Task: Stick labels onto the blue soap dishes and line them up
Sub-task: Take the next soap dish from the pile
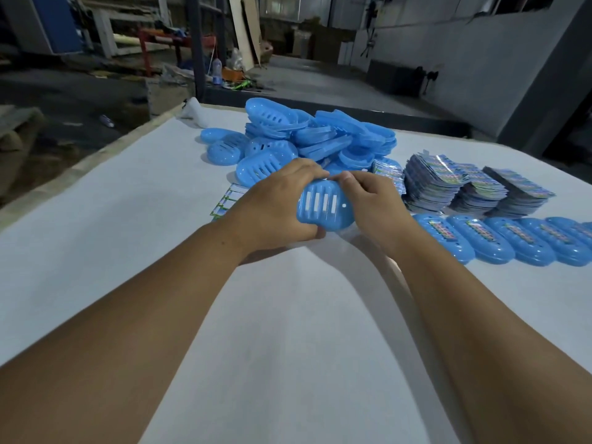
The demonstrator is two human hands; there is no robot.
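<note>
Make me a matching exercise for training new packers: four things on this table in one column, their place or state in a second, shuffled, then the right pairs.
Things:
1. Soap dish with bare slots
2. Row of soap dishes
3. Pile of soap dishes
4. Label stacks

Places or states:
A. Heaped loosely at the far side of the table
B. Held in both hands, no label showing
C. Lined up at the right, each with a label on it
D. Standing just behind the lined-up row

Pairs: 1-B, 2-C, 3-A, 4-D

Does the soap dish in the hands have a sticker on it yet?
No, the soap dish held by both hands shows only bare blue plastic and slots.
</note>
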